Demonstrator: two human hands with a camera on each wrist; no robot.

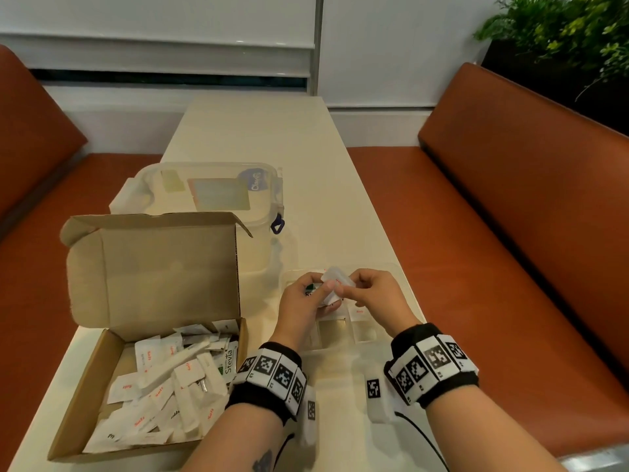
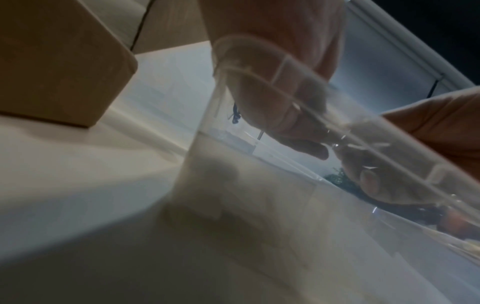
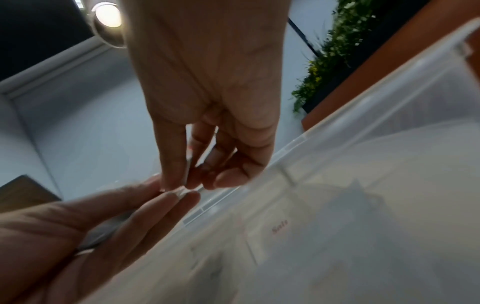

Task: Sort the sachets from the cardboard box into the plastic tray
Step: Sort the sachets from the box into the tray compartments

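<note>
While your left hand [image 1: 301, 298] cups a small stack of sachets [image 1: 332, 287] above the clear plastic tray [image 1: 366, 335], your right hand [image 1: 372, 294] pinches the edge of the top white sachet between thumb and fingertips. One salt sachet [image 1: 359, 312] already lies in a tray compartment just below your right hand. To your left, the open cardboard box [image 1: 149, 335] holds a heap of salt and Stevia sachets [image 1: 163, 379], with a lidded plastic container [image 1: 218, 195] behind it.
</note>
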